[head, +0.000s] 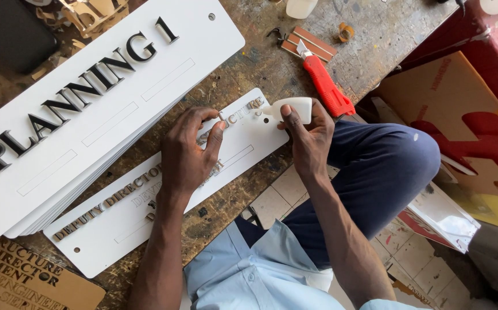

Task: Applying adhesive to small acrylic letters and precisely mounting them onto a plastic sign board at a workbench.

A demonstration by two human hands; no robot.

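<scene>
A narrow white sign plate [102,235] with small raised dark letters lies on the worn wooden workbench [260,63], right in front of me. My left hand [188,152] rests on the plate and pinches a small letter piece [221,116] between thumb and forefinger near the upper row of letters. My right hand [306,135] grips a small white squeeze bottle [289,108], its nozzle pointing left toward the plate's right end, close to the last letters.
A stack of larger white sign plates [88,97] with big black letters lies at the left. A red utility knife [324,83] lies beyond my right hand. A brown cut-out letter sheet [22,278] sits bottom left. My knee [386,166] is under the bench edge.
</scene>
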